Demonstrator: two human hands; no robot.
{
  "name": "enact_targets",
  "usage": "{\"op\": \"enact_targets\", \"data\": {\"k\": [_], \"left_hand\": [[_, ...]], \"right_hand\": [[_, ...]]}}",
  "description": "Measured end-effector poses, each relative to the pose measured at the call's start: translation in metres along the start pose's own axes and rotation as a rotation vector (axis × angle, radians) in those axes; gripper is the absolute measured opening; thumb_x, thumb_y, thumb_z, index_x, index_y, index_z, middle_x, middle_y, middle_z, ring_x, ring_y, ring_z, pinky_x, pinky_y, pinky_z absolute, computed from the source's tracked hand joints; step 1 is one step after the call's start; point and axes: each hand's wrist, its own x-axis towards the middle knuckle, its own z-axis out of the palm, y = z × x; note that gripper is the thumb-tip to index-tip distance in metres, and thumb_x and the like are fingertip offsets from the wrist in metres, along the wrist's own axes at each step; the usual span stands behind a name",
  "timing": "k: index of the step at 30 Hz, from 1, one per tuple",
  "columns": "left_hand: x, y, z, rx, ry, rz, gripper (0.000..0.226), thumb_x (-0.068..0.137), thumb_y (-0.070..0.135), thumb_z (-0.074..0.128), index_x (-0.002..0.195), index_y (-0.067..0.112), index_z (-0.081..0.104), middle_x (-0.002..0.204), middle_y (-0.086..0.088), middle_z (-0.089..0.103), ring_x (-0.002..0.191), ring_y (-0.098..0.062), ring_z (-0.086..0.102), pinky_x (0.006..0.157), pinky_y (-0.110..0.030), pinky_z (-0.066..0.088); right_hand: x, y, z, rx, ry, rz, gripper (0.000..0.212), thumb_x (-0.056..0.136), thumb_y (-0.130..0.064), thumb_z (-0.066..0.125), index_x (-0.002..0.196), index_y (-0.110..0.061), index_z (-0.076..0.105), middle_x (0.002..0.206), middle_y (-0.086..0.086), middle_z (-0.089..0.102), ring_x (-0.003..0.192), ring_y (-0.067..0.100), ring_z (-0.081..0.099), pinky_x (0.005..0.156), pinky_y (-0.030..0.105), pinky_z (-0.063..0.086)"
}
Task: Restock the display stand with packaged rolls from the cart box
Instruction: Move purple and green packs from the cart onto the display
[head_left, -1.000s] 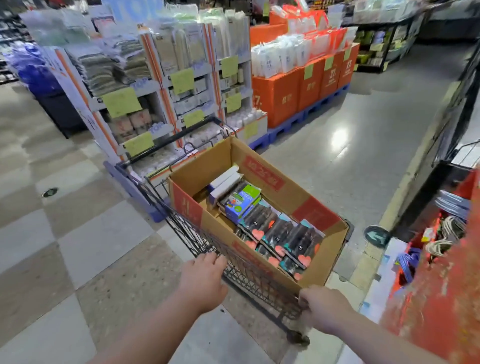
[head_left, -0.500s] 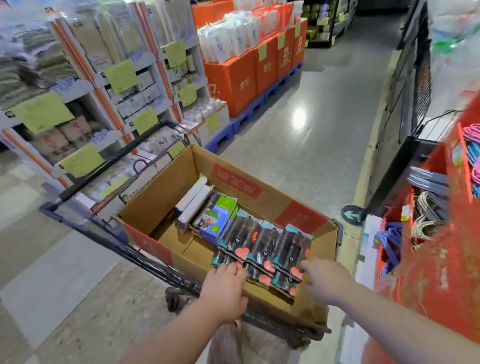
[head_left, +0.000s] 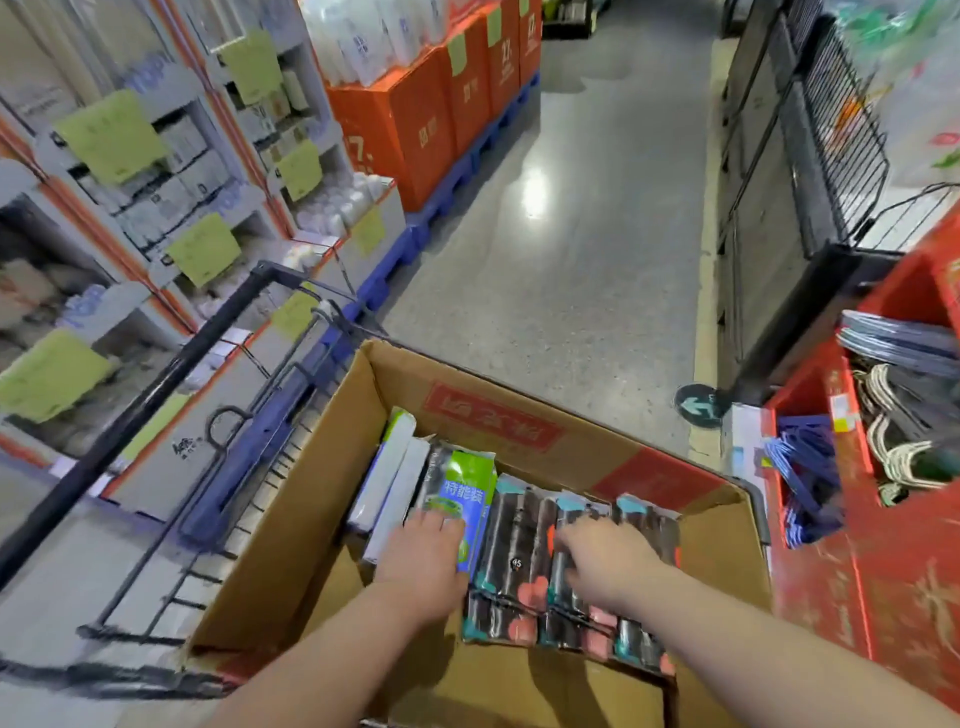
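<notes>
Pickup step: my left hand (head_left: 423, 564) flat on green-blue pack (head_left: 467, 496), right hand (head_left: 608, 569) spread over black heart-print roll packs (head_left: 511, 558) in brown cardboard box (head_left: 306, 525), fingers gripping nothing yet. Next: clamp bundle, lift.

The box (head_left: 291, 545) around the left hand (head_left: 423, 558) is matt brown cardboard; the packaged rolls (head_left: 511, 540) under the right hand (head_left: 605, 564) wear glossy plastic film; the cart (head_left: 150, 391) beside is black metal wire.
</notes>
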Motion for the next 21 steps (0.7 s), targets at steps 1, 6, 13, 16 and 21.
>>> {"op": "enact_targets", "data": {"k": [1,6,13,16,21], "left_hand": [[0.010,-0.011,-0.001,-0.009,0.014,-0.011,0.052,0.091,0.041,0.047,0.138,0.019,0.038,0.142,-0.004,0.037,0.133,-0.024,0.032,0.104,-0.036,0.035],[0.051,-0.047,0.003,-0.188,0.015,-0.121,0.064,0.092,0.047,0.047,0.144,0.014,0.031,0.149,-0.007,0.029,0.138,-0.025,0.029,0.108,-0.034,0.034],[0.066,-0.059,0.020,-0.406,0.107,-0.207,0.071,0.086,0.042,0.058,0.146,0.014,0.031,0.152,-0.005,0.027,0.140,-0.021,0.024,0.112,-0.028,0.024],[0.068,-0.061,0.024,-0.484,0.113,-0.215,0.070,0.087,0.037,0.059,0.146,0.013,0.032,0.152,-0.006,0.028,0.142,-0.021,0.023,0.114,-0.027,0.020],[0.072,-0.059,0.024,-0.605,0.108,-0.243,0.067,0.087,0.027,0.060,0.146,0.010,0.032,0.149,-0.005,0.033,0.138,-0.021,0.029,0.110,-0.026,0.022]], "right_hand": [[0.012,-0.007,0.002,0.015,-0.031,-0.001,0.029,0.090,-0.024,0.049,0.116,-0.013,0.053,0.122,0.011,0.056,0.115,0.031,0.055,0.090,0.040,0.045],[0.070,-0.031,0.018,0.267,-0.131,0.042,0.033,0.090,-0.025,0.050,0.121,-0.013,0.050,0.129,0.012,0.051,0.118,0.030,0.053,0.092,0.037,0.046],[0.124,-0.061,0.050,0.842,-0.195,0.223,0.048,0.086,-0.025,0.063,0.129,-0.012,0.046,0.132,0.009,0.053,0.117,0.025,0.054,0.090,0.025,0.044],[0.138,-0.077,0.060,1.181,-0.190,0.394,0.058,0.079,-0.029,0.072,0.127,-0.012,0.044,0.120,0.007,0.060,0.099,0.020,0.059,0.076,0.022,0.043],[0.157,-0.088,0.084,1.600,-0.094,0.633,0.071,0.058,-0.034,0.085,0.116,-0.007,0.054,0.113,0.012,0.067,0.097,0.027,0.067,0.089,0.040,0.054]]}}
